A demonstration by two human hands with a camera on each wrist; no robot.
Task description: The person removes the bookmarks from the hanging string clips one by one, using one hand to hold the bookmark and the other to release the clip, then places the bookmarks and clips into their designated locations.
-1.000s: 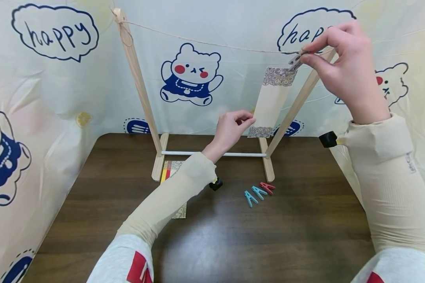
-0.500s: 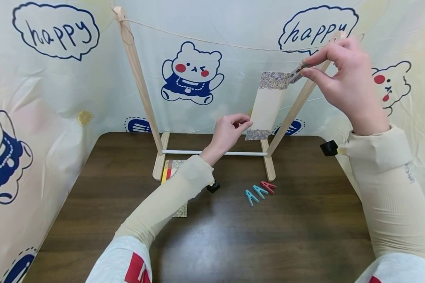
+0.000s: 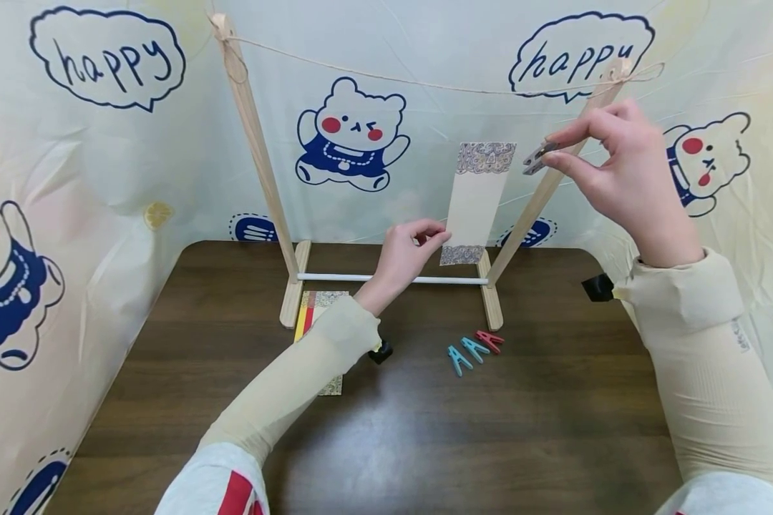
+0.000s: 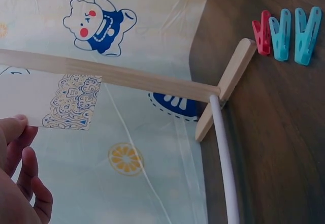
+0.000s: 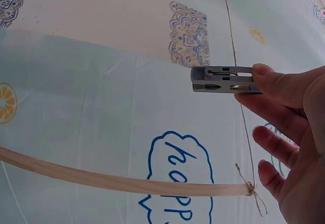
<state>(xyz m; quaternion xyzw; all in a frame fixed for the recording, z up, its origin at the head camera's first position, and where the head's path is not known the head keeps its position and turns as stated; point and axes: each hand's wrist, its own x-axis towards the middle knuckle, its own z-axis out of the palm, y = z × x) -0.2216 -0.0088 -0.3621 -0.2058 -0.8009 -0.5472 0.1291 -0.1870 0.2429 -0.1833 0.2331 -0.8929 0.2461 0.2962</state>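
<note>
My left hand [image 3: 407,259] pinches the left edge of a white paper card [image 3: 477,204] with patterned bands at both ends, low on its side. The card hangs in the air below a string [image 3: 373,75] tied between two wooden posts. My right hand [image 3: 625,168] pinches a grey clothespin [image 3: 538,159] between thumb and forefinger. In the head view a small space lies between the clothespin and the card's upper right corner. The right wrist view shows the clothespin [image 5: 223,79] with its handles squeezed, close to the card's patterned end [image 5: 190,36].
One blue clothespin [image 3: 459,360], another blue one and a red clothespin [image 3: 489,340] lie on the brown table [image 3: 489,429]. Other patterned cards [image 3: 332,385] lie partly under my left forearm. A white rod [image 3: 438,281] joins the feet of the wooden stand [image 3: 258,136].
Both hands have come down from the string, the card moving down and left with the left hand. The grey clothespin, earlier at the card's top corner, is now apart from it.
</note>
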